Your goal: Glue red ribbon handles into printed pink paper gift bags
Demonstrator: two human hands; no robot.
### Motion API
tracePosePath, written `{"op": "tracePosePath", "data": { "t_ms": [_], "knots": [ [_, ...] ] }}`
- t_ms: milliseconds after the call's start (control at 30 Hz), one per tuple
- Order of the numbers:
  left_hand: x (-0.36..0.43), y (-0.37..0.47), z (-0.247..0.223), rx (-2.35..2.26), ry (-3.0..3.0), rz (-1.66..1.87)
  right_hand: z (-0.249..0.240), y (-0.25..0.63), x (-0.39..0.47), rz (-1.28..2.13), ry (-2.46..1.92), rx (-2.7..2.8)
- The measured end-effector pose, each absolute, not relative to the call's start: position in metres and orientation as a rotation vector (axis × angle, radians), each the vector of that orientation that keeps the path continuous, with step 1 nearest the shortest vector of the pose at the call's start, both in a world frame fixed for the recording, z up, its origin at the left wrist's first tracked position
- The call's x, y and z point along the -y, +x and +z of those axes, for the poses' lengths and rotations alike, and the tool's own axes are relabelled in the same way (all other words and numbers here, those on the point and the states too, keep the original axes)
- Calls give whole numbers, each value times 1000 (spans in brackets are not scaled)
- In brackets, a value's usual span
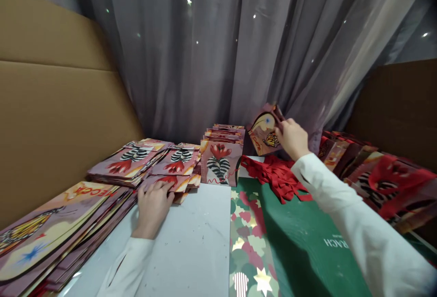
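My right hand (294, 138) is raised at the right of centre, its fingers closed on the edge of a small patterned bag (264, 135) with a butterfly print. Below that bag lies a heap of red ribbons (278, 176). On the left, my left hand (154, 206) rests with its fingers on the front of a pile of folded flat bags (179, 160); the fingers are somewhat spread. Between the hands stands a row of upright bags (220, 163) with a zebra-striped flower print.
Larger flat bags (64, 219) are stacked at the left, with another stack (124, 160) behind. Bags with red ribbons (385, 183) stand at the right. Cardboard walls (51, 106) flank the white surface (191, 242) and green sheet (307, 238); a grey curtain (205, 60) hangs behind.
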State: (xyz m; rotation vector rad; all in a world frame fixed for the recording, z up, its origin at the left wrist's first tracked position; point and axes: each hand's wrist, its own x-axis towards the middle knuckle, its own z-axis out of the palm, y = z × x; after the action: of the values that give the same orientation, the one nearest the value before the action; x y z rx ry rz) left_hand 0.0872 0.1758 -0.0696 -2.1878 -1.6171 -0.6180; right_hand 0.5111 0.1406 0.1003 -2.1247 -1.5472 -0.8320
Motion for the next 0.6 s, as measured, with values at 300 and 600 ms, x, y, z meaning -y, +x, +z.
{"op": "tracePosePath", "data": {
  "t_ms": [300, 600],
  "knots": [
    [-175, 88, -69, 1626, -2194, -625, 133, 497, -160, -99, -2511, 1651],
    [-173, 89, -66, 1630, -2202, -623, 79, 461, -181, -84, -2533, 1506]
  ]
}}
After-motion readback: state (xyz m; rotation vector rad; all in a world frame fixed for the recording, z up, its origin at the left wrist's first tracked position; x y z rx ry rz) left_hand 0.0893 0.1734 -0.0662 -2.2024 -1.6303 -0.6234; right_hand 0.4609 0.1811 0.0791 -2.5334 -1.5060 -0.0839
